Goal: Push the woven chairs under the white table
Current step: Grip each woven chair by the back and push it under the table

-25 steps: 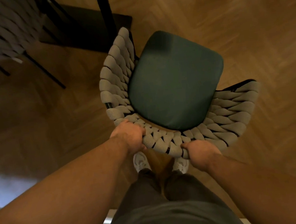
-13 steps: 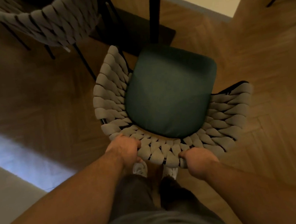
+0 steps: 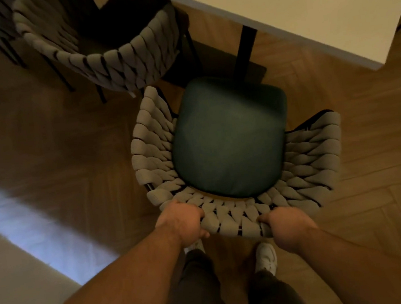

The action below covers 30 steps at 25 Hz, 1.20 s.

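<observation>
A woven chair (image 3: 314, 164) with a grey braided back and a dark green seat cushion stands right below me. My left hand (image 3: 181, 222) grips the left part of its back rim. My right hand (image 3: 285, 227) grips the rim further right. The seat's front edge points at the white table (image 3: 303, 7), whose corner fills the top right, and lies near the table's black leg (image 3: 244, 48). A second woven chair (image 3: 115, 61) stands at the upper left, its seat in shadow beside the table.
Herringbone wooden floor lies all around. The table's dark base plate (image 3: 209, 59) lies on the floor ahead of the chair. A pale surface (image 3: 15, 282) runs along the lower left. My legs and white shoes (image 3: 265, 256) are just behind the chair.
The chair in my hands has moved forward toward the table, whose top now fills more of the upper right. The second chair has come further into view. Both grips are unchanged.
</observation>
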{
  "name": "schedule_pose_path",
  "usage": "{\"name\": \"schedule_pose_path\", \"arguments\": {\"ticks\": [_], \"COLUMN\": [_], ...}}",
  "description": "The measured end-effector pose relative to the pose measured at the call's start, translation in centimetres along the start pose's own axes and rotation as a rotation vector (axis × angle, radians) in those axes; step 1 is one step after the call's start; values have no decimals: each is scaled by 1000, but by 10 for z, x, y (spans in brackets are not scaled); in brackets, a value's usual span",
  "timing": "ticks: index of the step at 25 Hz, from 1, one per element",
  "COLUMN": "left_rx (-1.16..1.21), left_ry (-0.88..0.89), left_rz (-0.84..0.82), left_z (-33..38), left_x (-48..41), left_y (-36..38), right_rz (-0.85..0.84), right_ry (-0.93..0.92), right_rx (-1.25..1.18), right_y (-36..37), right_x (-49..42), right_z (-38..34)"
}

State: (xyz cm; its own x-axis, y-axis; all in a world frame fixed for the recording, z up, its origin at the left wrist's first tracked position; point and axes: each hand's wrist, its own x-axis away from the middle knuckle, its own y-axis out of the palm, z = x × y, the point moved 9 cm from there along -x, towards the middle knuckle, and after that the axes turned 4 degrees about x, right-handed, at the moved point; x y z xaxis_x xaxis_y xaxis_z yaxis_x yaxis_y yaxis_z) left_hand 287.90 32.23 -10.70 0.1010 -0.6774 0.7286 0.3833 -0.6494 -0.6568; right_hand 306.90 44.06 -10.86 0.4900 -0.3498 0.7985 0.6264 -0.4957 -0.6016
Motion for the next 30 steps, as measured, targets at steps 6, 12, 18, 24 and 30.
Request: {"name": "schedule_pose_path", "arguments": {"ticks": [6, 12, 18, 24, 30], "left_rx": [-27, -19, -31, 13, 39], "left_ry": [-12, -28, -48, 19, -118], "left_rz": [10, 140, 85, 36, 268], "left_z": [-80, -114, -137, -143, -198], "left_x": [-15, -22, -34, -45, -55], "left_y": [-28, -60, -82, -85, -122], "right_rz": [8, 17, 1, -203, -277], "right_ry": [14, -5, -18, -18, -95], "right_rx": [-27, -8, -83, -224, -574], "right_y": [-50, -86, -97, -92, -132], "right_x": [-43, -73, -87, -104, -135], "right_z": [-48, -63, -65, -67, -120]}}
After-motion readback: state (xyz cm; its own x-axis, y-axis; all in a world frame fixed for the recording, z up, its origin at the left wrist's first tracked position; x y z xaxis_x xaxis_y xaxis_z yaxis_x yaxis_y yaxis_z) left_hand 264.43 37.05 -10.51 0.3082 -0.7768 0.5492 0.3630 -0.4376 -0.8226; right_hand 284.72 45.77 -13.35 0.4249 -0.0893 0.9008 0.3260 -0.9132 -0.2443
